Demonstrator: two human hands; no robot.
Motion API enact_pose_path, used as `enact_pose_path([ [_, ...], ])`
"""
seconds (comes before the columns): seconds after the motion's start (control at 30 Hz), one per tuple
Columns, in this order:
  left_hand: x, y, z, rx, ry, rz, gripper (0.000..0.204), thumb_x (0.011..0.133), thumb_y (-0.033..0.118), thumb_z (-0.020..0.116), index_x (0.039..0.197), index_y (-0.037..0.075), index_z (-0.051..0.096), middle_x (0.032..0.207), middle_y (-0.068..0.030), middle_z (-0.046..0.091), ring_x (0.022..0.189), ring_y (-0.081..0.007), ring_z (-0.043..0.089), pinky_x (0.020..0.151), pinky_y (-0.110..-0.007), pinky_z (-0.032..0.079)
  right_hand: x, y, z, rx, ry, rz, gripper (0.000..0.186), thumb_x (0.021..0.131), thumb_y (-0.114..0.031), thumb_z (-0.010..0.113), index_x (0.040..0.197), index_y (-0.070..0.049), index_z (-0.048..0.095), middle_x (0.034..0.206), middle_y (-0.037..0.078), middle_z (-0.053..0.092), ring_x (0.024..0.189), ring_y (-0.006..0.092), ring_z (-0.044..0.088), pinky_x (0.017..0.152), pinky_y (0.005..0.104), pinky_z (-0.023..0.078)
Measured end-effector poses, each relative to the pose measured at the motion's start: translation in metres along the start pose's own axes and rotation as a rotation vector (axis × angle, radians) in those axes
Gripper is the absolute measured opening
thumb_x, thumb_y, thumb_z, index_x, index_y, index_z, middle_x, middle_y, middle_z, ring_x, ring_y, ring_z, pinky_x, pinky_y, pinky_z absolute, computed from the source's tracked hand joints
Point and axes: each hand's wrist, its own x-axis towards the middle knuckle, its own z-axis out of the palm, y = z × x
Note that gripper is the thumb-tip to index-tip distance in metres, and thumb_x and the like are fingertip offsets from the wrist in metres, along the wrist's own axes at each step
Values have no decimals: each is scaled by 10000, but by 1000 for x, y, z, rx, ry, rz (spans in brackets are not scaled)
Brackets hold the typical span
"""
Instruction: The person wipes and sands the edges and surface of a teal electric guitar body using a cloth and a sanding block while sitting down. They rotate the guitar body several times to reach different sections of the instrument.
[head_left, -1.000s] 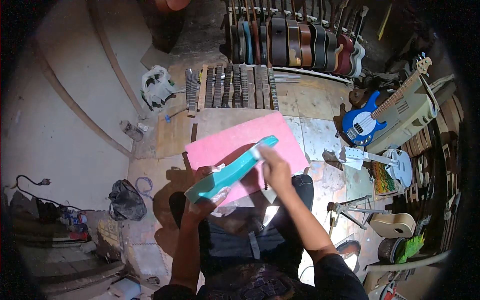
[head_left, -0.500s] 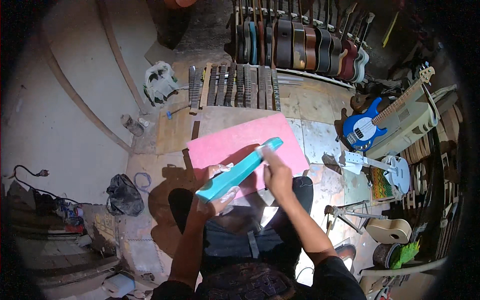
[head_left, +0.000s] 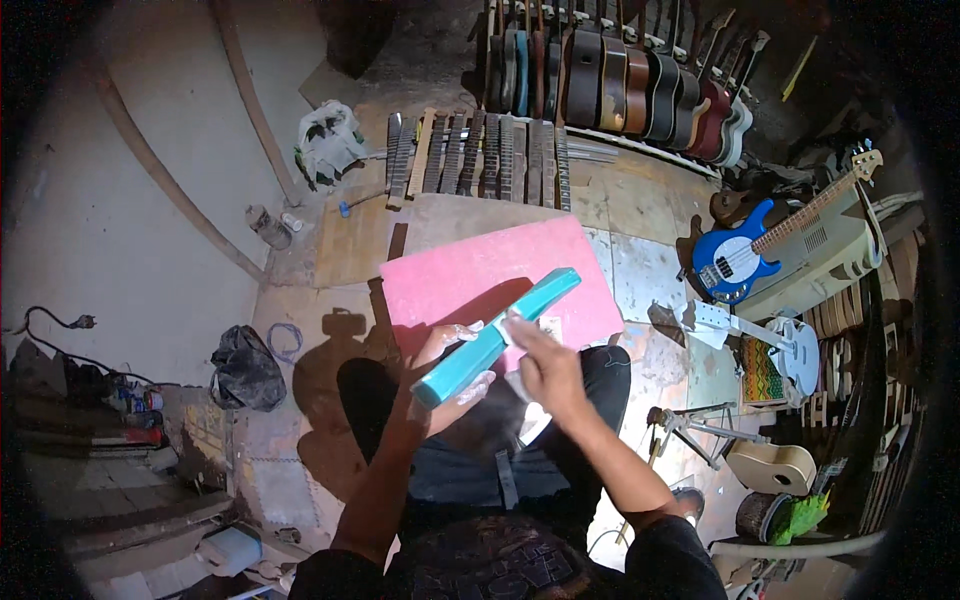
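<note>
A long, glossy teal block [head_left: 462, 368] with a bevelled edge lies slantwise over my lap. My left hand [head_left: 438, 345] is closed round its near part, fingers and thumb on opposite sides and dusted white. Against the block's middle, the fingertips of my right hand [head_left: 552, 378] press a small pale piece, blurred by motion; its kind is not clear. Under the far end of the block is a flat pink board [head_left: 430, 287], set across my knees, with a small whitish patch on it beside my right fingers.
Several guitar necks [head_left: 452, 155] lie in a row beyond the board. Behind them stands a rack of guitars [head_left: 613, 85]. At right are a blue bass guitar [head_left: 728, 262], a pale guitar body [head_left: 795, 350] and a metal stand [head_left: 700, 435]. A black bag [head_left: 247, 370] sits at left.
My right hand has slid along the teal block, from near its far end back toward its middle. The block has shifted slightly right, still in my left hand. The whole view has shifted a little.
</note>
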Motion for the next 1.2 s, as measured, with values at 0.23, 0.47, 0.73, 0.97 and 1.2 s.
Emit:
enact_pose_path([
  [0.23, 2, 9, 5, -11, -14, 10, 541, 845, 72, 872, 1283, 78, 554, 1155, -131, 752, 1019, -215, 776, 848, -366, 619, 8, 33, -14, -140, 77, 195, 570, 836, 98, 551, 1370, -46, 685, 1397, 236, 665, 1285, 381, 665, 1083, 400, 529],
  [0.47, -5, -1, 7, 19, -7, 1, 554, 837, 95, 884, 1274, 87, 543, 1079, -139, 761, 995, -241, 788, 822, -361, 618, 23, 72, -37, -173, 110, 268, 542, 851, 83, 519, 1355, -19, 688, 1399, 259, 660, 1357, 374, 618, 1149, 398, 472],
  [0.73, -10, -1, 8, 24, -2, 18, 562, 843, 133, 881, 1287, 104, 538, 1052, -149, 765, 983, -291, 791, 830, -377, 619, 9, 33, -20, -89, 7, 58, 569, 813, 146, 538, 1330, -27, 705, 1383, 253, 674, 1329, 370, 644, 1128, 402, 495],
  [0.97, -15, 4, 19, 57, -51, -89, 553, 827, 98, 906, 1227, 81, 525, 1255, -201, 721, 1069, -230, 758, 895, -366, 608, 38, 71, -59, -242, -23, 271, 491, 835, 96, 550, 1288, -5, 713, 1301, 242, 717, 1281, 366, 673, 1118, 388, 504],
  [1.2, -14, 8, 20, 75, -67, -6, 570, 834, 112, 908, 1251, 59, 524, 1161, -161, 737, 987, -212, 771, 853, -357, 623, 48, 104, -75, -235, -19, 193, 472, 852, 79, 532, 1268, -22, 730, 1291, 235, 719, 1244, 380, 689, 1077, 405, 530],
])
